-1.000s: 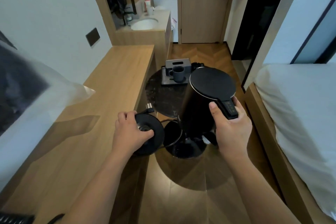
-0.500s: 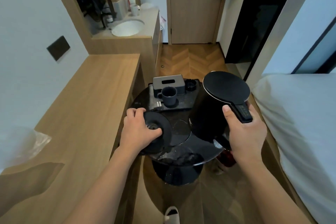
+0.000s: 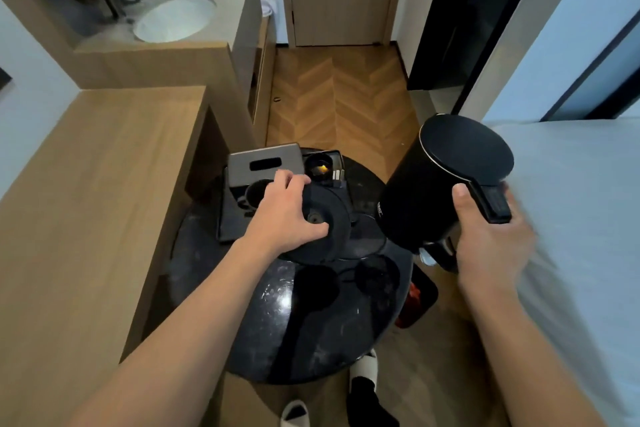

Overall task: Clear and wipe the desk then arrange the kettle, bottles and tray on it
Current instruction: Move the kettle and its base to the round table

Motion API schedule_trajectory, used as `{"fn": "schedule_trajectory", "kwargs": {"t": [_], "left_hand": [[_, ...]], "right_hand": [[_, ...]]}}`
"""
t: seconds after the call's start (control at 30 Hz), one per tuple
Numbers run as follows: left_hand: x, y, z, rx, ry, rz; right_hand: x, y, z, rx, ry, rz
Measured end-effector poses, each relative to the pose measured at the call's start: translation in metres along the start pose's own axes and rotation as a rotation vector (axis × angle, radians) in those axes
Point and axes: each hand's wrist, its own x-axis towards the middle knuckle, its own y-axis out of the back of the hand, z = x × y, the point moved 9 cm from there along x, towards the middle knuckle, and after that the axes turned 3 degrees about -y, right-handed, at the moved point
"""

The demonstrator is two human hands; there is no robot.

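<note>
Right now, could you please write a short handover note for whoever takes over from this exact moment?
Left hand: grips the round kettle base, held over the black round table.
Right hand: grips the black kettle by its handle, in the air at the table's right edge.
Tray with the grey box and two dark cups sits on the round table, partly behind the left hand.
Wooden desk at left: nothing on the part in view.
Done: kettle and base picked up.
Left: set the kettle and base on the desk, then the tray. No bottles are in view.
</note>
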Motion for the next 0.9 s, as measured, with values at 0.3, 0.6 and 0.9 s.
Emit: {"fn": "schedule_trajectory", "kwargs": {"t": [0.3, 0.6, 0.9], "left_hand": [[0.054, -0.141, -0.002, -0.225, 0.153, -0.168], [0.042, -0.219, -0.015, -0.247, 0.170, -0.202], [0.028, -0.232, -0.040, -0.020, 0.183, -0.232]], "right_hand": [[0.099, -0.023, 0.061, -0.015, -0.033, -0.041], [0.117, -0.043, 0.096, -0.073, -0.018, -0.194], [0.099, -0.043, 0.094, -0.091, 0.042, -0.382]]}}
